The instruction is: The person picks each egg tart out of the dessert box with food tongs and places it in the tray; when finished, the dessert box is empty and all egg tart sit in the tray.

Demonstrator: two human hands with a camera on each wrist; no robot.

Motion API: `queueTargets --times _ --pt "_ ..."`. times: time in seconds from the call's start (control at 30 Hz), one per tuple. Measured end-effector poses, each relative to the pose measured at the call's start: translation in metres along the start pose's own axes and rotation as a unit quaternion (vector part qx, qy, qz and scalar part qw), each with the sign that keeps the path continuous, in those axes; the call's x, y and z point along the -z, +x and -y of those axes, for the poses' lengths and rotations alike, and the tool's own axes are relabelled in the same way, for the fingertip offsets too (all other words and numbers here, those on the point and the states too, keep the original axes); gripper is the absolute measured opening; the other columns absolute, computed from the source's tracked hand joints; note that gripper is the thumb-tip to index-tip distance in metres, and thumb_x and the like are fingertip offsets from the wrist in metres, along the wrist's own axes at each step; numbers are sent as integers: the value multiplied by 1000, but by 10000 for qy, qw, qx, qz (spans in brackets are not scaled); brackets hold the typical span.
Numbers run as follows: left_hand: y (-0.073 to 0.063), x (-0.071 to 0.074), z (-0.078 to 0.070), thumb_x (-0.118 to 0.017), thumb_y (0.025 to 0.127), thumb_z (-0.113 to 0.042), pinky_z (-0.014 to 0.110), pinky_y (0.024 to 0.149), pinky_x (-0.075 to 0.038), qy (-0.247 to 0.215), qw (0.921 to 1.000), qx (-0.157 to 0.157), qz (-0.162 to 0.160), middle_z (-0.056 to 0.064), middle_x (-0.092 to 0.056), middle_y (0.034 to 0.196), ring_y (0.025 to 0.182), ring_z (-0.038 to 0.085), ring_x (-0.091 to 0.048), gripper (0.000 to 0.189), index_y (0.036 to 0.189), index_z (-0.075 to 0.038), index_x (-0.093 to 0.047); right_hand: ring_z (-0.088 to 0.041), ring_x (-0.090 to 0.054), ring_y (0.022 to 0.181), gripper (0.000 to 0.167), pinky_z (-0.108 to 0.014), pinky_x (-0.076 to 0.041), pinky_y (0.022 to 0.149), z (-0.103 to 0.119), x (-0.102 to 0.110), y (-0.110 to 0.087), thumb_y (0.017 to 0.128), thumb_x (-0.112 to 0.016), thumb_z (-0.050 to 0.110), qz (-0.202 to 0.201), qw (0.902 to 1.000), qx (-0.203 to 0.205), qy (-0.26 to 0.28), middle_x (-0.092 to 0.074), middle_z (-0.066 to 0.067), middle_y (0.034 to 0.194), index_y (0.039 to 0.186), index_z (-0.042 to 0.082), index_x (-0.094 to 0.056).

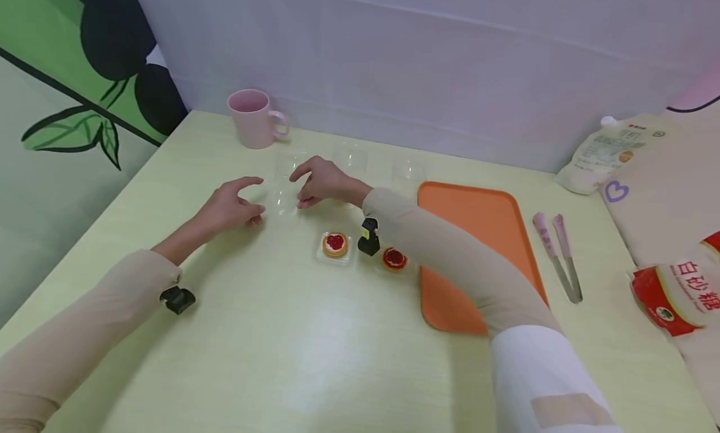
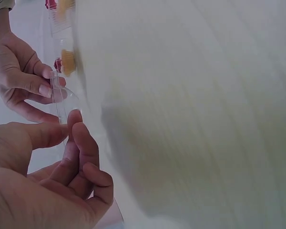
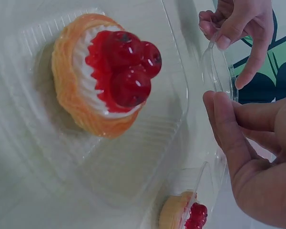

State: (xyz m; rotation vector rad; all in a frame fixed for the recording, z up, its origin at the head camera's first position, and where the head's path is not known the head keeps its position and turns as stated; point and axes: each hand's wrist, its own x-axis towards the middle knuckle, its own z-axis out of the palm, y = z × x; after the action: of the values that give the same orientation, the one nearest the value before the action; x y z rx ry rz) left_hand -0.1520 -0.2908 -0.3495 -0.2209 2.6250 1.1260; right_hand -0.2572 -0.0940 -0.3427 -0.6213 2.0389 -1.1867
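Observation:
A clear plastic lid [image 1: 281, 200], domed in the middle, is held upright between the two hands. My left hand [image 1: 227, 205] pinches one side of it between thumb and forefinger, plainest in the left wrist view [image 2: 66, 162]. On the opposite side my right hand [image 1: 326, 180] grips the rim with thumb and fingertips. Nearer the body, a cherry-topped tart [image 1: 335, 244] sits in a clear tray [image 1: 336, 260]. Another red-topped tart [image 1: 395, 258] is beside the right sleeve. Close up in the right wrist view, a tart [image 3: 102, 76] shows white cream under shiny cherries.
Clear plastic pieces [image 1: 350, 158] lie along the back, near a pink mug [image 1: 250, 120]. An orange tray [image 1: 467, 214] is partly under the right arm. Pink-handled tongs or knives [image 1: 557, 258], a white pouch [image 1: 607, 152] and a red-and-white bag [image 1: 675, 295] are at the right.

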Motion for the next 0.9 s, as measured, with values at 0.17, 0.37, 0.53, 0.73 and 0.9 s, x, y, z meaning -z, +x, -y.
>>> queueTargets --times 0.17,0.37,0.53,0.73,0.9 --pt "-1 1 6 -62 97 -18 26 69 -50 51 9999 148 -39 11 -76 88 73 15 -66 66 155 -6 -32 -11 -67 59 46 -34 -59 77 4 -7 5 88 -67 -9 73 9997 -193 -127 -64 -22 99 133 -4 -59" --pt "2 -1 10 -62 97 -19 25 69 -50 57 9997 225 -41 10 -77 86 71 13 -67 65 155 -7 -33 -12 -68 64 45 -27 -59 74 7 -9 5 88 -68 -8 81 9985 -330 -436 -56 -22 134 132 -3 -60" --pt "2 -2 10 -61 98 -18 26 68 -50 92 9998 158 -99 9 -76 85 69 12 -66 63 154 -7 -34 -13 -70 64 43 -24 -59 70 5 -10 5 88 -69 -6 -24 9973 -288 -668 -57 -24 133 130 -2 -61" --pt "-1 -2 10 -59 99 -20 26 67 -51 86 9998 162 -108 11 -76 88 71 11 -67 63 154 -5 -33 -20 -75 74 46 -25 -59 70 6 -10 4 88 -70 -5 -56 9967 -132 -795 -49 -23 145 133 -1 -59" --pt "-2 0 12 -56 102 -30 29 72 -54 143 9996 239 -56 15 -76 94 76 14 -69 65 155 -5 -29 -28 -76 87 51 -25 -59 70 8 -4 -4 89 -70 -2 -54 9942 26 -1070 -41 -21 153 138 0 -55"
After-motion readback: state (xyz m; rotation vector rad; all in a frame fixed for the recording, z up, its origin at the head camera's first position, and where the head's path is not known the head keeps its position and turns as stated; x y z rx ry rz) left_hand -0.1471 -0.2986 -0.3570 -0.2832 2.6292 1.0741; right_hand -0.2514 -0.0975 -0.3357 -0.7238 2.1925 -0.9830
